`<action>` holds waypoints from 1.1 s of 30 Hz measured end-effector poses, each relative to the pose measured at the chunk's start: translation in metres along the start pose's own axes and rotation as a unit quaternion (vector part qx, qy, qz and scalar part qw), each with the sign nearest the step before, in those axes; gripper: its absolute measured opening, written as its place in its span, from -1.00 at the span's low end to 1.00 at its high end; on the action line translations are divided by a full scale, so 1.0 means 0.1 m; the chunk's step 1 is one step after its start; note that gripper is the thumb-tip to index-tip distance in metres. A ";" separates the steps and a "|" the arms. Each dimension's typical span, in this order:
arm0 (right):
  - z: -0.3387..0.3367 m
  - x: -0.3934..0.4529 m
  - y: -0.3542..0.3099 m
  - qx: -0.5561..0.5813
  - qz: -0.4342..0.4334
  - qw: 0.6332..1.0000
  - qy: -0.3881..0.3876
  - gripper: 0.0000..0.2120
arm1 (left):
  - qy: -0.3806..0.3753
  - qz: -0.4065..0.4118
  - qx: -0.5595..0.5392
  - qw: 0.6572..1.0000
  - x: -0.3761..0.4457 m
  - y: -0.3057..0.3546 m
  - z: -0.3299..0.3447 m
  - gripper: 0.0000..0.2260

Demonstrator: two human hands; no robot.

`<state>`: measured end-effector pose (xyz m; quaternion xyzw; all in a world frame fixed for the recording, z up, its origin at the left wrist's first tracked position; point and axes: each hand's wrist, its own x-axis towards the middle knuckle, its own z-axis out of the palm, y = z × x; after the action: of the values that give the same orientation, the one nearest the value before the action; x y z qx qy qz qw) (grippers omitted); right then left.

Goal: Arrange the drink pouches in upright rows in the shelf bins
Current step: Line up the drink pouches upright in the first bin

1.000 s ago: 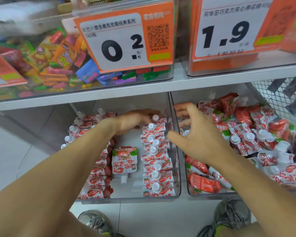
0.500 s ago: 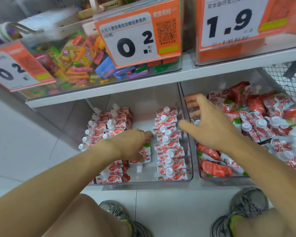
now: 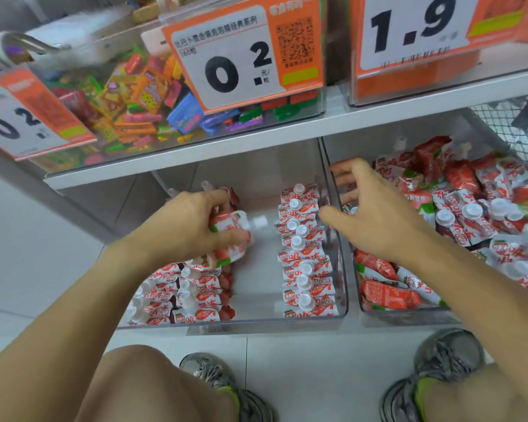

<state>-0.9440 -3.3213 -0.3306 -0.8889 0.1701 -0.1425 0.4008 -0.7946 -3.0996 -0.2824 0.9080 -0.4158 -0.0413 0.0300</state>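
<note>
Two clear bins stand on the low shelf. The left bin (image 3: pixel 265 325) holds red-and-white strawberry drink pouches in upright rows: one row along its right side (image 3: pixel 305 263) and rows at its left (image 3: pixel 180 293), with a bare strip between them. My left hand (image 3: pixel 192 229) grips one pouch (image 3: pixel 235 236) above the left rows, its white cap pointing right. My right hand (image 3: pixel 375 217) hovers with spread fingers over the wall between the bins, holding nothing. The right bin (image 3: pixel 409 315) is heaped with loose pouches (image 3: pixel 470 208).
An upper shelf (image 3: pixel 287 132) overhangs the bins, carrying a clear bin of colourful candy (image 3: pixel 134 102) and orange price tags (image 3: pixel 244 56). A wire mesh basket (image 3: pixel 506 132) sits at the far right. My knees and grey shoes (image 3: pixel 214 379) are on the tiled floor below.
My left hand came off the right row's back, took the pouch lying flat in the middle strip and lifted it to the left rows. My right hand stayed near the divider.
</note>
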 end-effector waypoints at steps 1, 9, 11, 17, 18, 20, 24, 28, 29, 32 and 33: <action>0.00 0.00 0.00 0.000 0.001 1.000 0.001 -0.42 | -0.006 -0.004 -0.004 1.000 0.00 -0.04 -0.01 -0.63; 0.03 0.00 -0.03 -0.001 0.005 1.000 0.011 -0.40 | 0.153 -0.102 -0.126 0.975 0.34 -0.01 0.25 -0.80; 0.04 -0.01 -0.03 0.000 0.005 1.000 0.022 -0.39 | 0.222 -0.109 -0.174 0.953 0.56 0.11 0.37 -0.80; 0.06 -0.01 -0.01 0.010 0.002 1.000 0.027 -0.45 | 0.091 -0.064 -0.258 0.960 1.11 0.38 0.68 -0.93; 0.06 -0.01 -0.01 0.012 0.000 1.000 0.026 -0.46 | 0.047 -0.053 -0.233 0.970 1.18 0.36 0.74 -0.92; 0.06 0.00 -0.02 0.013 0.000 1.000 0.023 -0.48 | 0.010 -0.050 -0.212 0.976 1.26 0.31 0.77 -0.89; 0.07 0.01 -0.02 0.011 0.003 1.000 0.026 -0.50 | -0.004 -0.042 -0.232 0.972 1.32 0.24 0.74 -0.88; 0.09 0.01 -0.01 0.014 0.003 0.999 0.034 -0.51 | -0.040 -0.041 -0.278 0.959 1.29 0.35 0.75 -0.84; 0.09 0.01 -0.02 0.017 0.004 0.999 0.034 -0.51 | -0.051 -0.042 -0.299 0.952 1.26 0.38 0.74 -0.78; 0.08 0.00 -0.03 0.024 0.006 0.999 0.031 -0.52 | -0.048 -0.100 -0.385 0.916 1.13 0.40 0.68 -0.53; 0.07 0.00 -0.03 0.025 0.006 0.999 0.029 -0.52 | -0.035 -0.134 -0.401 0.906 1.08 0.41 0.67 -0.47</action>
<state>-0.9412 -3.3148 -0.3329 -0.8731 0.1828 -0.1698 0.4188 -0.7619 -3.2091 -0.3511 0.8645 -0.2398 -0.2397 0.3710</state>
